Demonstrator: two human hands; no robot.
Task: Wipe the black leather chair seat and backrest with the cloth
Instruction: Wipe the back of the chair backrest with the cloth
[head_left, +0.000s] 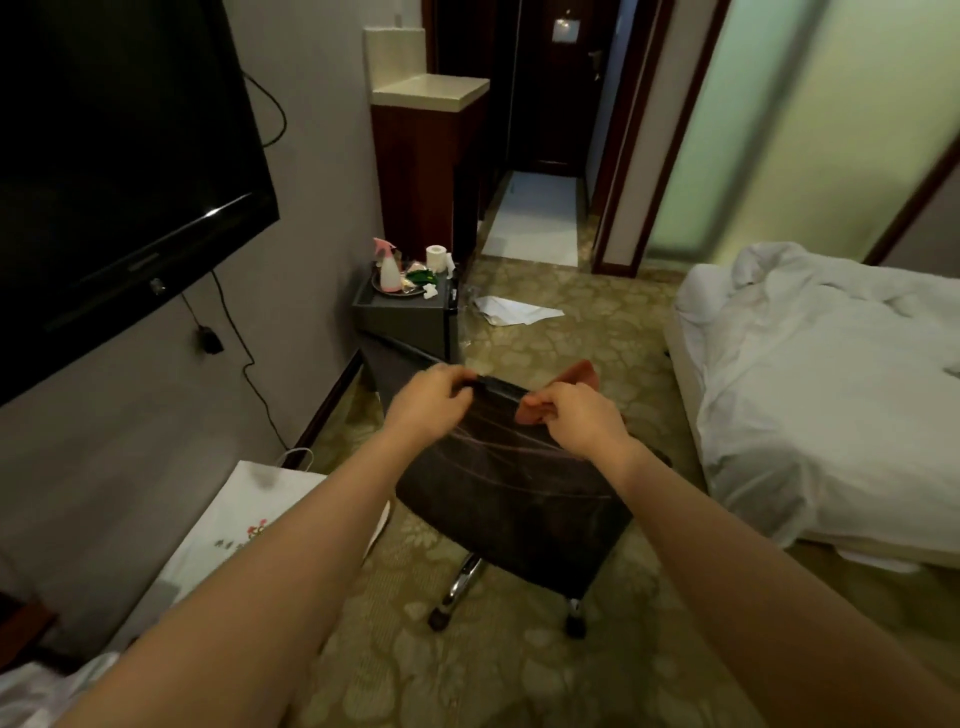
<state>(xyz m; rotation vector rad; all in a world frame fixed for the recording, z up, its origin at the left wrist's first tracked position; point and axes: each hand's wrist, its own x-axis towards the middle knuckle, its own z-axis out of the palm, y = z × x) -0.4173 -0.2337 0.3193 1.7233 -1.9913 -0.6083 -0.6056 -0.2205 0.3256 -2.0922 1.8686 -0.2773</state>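
A black chair (511, 483) stands mid-floor, seen from behind, backrest top edge running from 9 to 3 o'clock. The left hand (428, 402) pinches that edge at its 9 o'clock end. The right hand (582, 418), at the 3 o'clock end, has its grip closed on an orange cloth (535, 410) draped over the edge. The seat, hidden beyond the backrest, points to 12 o'clock; the cloth hand is nearer the unwiped surface below.

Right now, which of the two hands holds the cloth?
The right hand holds the orange cloth at the chair top edge; the left hand grips only the bare edge.
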